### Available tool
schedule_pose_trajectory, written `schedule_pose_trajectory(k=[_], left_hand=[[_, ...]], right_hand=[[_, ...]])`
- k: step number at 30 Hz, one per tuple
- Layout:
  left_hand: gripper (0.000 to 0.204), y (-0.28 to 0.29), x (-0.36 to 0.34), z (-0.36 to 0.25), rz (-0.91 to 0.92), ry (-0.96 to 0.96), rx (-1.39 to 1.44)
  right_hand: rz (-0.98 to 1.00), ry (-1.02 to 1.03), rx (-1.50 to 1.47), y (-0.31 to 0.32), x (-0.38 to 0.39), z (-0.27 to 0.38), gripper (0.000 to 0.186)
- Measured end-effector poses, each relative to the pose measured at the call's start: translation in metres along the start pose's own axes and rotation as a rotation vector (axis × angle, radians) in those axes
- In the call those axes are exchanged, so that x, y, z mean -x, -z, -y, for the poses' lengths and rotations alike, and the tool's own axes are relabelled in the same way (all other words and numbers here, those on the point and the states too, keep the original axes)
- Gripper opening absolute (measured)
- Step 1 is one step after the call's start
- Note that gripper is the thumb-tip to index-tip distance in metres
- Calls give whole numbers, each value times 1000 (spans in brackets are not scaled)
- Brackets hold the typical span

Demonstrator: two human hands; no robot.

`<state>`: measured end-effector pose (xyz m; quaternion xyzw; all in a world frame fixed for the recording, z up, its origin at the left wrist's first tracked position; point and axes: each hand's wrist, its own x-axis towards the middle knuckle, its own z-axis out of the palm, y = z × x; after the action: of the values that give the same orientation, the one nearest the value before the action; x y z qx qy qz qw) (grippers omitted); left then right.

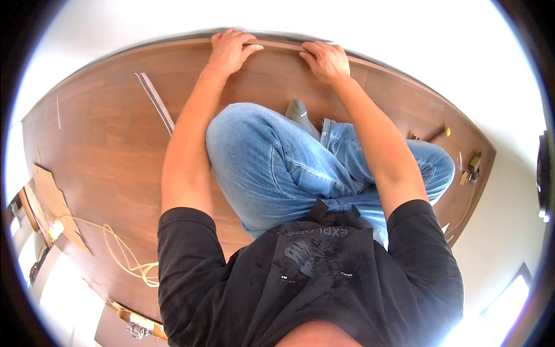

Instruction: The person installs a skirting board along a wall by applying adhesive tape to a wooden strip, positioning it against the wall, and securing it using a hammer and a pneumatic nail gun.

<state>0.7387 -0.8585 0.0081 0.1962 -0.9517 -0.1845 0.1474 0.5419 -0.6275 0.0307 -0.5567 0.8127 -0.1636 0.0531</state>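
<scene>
A long brown baseboard [281,44] runs along the foot of the white wall, at the far edge of the wood floor. My left hand [231,51] is closed on its upper edge, with the thumb on the near face and the fingers over the top. A short way to the right, my right hand [327,60] grips the same board in a similar way, its fingertips partly hidden. Dark gaps show between the board and the wall near both hands. Below the hands are my bent legs in blue jeans [277,156] and a grey sock [299,111].
A narrow pale and dark strip [155,99] lies on the floor by my left forearm. Farther left are torn cardboard [55,199] and a looped yellow cord [124,248]. At the right, a wood offcut [442,136] and a small yellow-and-dark tool [474,165] lie beside the wall.
</scene>
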Motion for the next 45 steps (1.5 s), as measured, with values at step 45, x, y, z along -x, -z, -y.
schedule_pose_trajectory(k=[45], left_hand=[[79, 68, 40, 162, -863, 985, 926]], right_hand=[[-293, -1091, -1521, -34, 27, -51, 71]])
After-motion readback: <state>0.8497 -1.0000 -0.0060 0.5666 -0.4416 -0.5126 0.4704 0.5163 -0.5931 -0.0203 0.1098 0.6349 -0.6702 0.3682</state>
